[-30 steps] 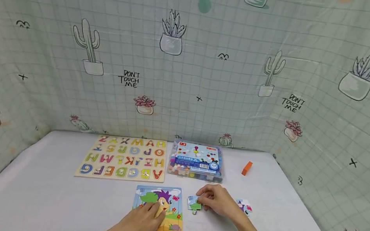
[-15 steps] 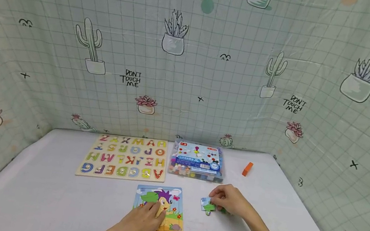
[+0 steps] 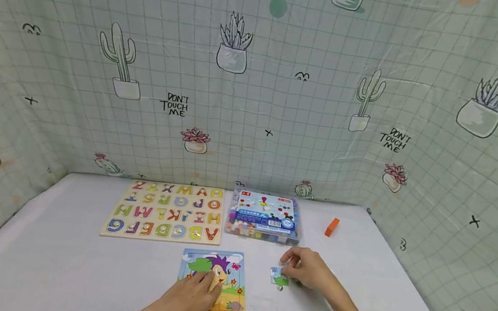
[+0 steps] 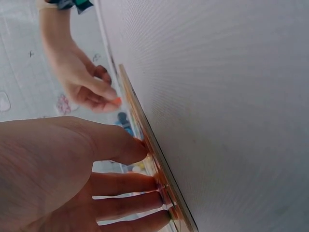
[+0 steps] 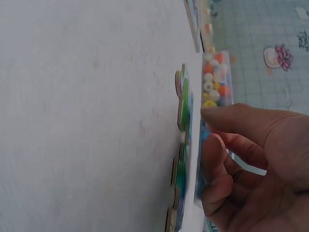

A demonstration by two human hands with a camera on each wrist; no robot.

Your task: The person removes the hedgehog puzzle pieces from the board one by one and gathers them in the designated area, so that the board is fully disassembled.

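My left hand (image 3: 190, 299) rests on a square picture puzzle (image 3: 238, 297) showing a purple-haired cartoon hedgehog, covering its lower left part. In the left wrist view, the fingers are spread and the fingertips touch the board (image 4: 153, 140). To the right, a blue-and-green puzzle piece (image 3: 278, 276) lies on the table beneath the fingertips of my right hand (image 3: 313, 272). From the right wrist, that piece (image 5: 183, 104) and another piece (image 5: 177, 179) lie flat in a row. Thumb and forefinger stand apart there, with nothing between them; the remaining fingers curl loosely. The right hand mostly hides the second piece overhead.
Behind the hands lie a wooden alphabet board (image 3: 169, 213) and a clear plastic box (image 3: 264, 217) of colourful beads. An orange block (image 3: 332, 227) sits at the back right. Patterned cloth (image 3: 276, 101) closes off the table's back and sides.
My right hand has slid the blue-and-green puzzle piece rightward, beside the other piece, and its fingers have let go of it. The left hand stays on the picture puzzle.
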